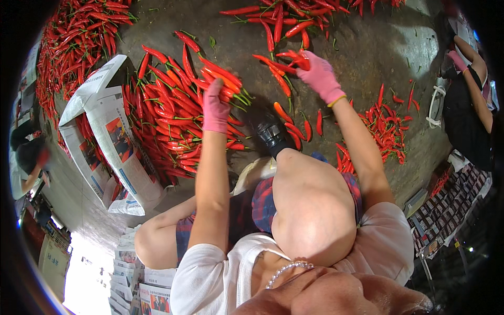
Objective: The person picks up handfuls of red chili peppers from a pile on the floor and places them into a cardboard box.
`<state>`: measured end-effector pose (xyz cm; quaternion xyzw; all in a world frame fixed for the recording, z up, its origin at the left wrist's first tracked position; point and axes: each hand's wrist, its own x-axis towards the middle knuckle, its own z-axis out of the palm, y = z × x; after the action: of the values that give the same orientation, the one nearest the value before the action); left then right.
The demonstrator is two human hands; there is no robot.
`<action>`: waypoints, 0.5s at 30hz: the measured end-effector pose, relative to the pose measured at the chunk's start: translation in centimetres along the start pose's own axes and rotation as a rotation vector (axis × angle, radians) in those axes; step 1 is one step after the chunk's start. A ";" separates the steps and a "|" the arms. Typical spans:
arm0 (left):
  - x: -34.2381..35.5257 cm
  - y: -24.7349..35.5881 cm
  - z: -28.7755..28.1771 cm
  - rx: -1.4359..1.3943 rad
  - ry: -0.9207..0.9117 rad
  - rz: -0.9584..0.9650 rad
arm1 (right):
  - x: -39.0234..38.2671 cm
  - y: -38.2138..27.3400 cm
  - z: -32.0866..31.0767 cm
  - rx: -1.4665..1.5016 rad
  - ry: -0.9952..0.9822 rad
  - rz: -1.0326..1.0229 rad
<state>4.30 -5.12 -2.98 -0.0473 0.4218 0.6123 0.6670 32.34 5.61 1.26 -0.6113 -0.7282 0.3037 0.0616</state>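
My left hand [216,110], in a pink glove, is closed around a bunch of long red chili peppers [224,80] whose green stems point right. Beneath and left of it spreads a heap of red chili peppers [163,107]. Farther right, my right hand [320,80], gloved in pink too, grips red chili peppers [295,59] just above the floor. Several loose chili peppers [283,113] lie below that hand. Left of the heap stands a folded newspaper wrapper [118,136], with red peppers visible inside it.
A large chili pile [79,47] covers the far left, another lot [299,16] lies at the top. Smaller peppers [380,128] are scattered at right. My black shoe [269,132] rests between my arms. Newspapers [155,299] are stacked lower left. Other people [467,94] sit at both sides.
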 end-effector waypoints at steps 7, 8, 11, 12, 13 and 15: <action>-2.7 -6.3 -2.4 -0.237 -0.031 -0.185 | 3.0 0.4 3.6 -0.148 -0.142 -0.093; -3.1 -5.6 -2.8 -0.199 -0.026 -0.163 | 2.8 -0.2 2.6 -0.040 -0.136 -0.052; -4.4 -5.3 -2.0 -0.053 -0.044 -0.128 | 0.5 -2.5 -0.7 0.482 -0.354 0.202; -5.0 -6.1 -0.4 0.020 -0.065 -0.128 | -1.2 -3.1 0.3 0.642 -0.425 0.228; -5.8 -6.9 0.8 0.098 -0.082 -0.123 | -3.0 -3.9 1.7 0.809 -0.499 0.248; -7.3 -8.9 2.2 0.185 -0.048 -0.212 | -6.9 -4.3 5.1 0.168 -0.037 -0.254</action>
<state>13.81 -11.69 -1.09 -0.0154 0.4529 0.4979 0.7394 28.00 -3.00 1.34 -0.5013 -0.7726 0.3647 0.1369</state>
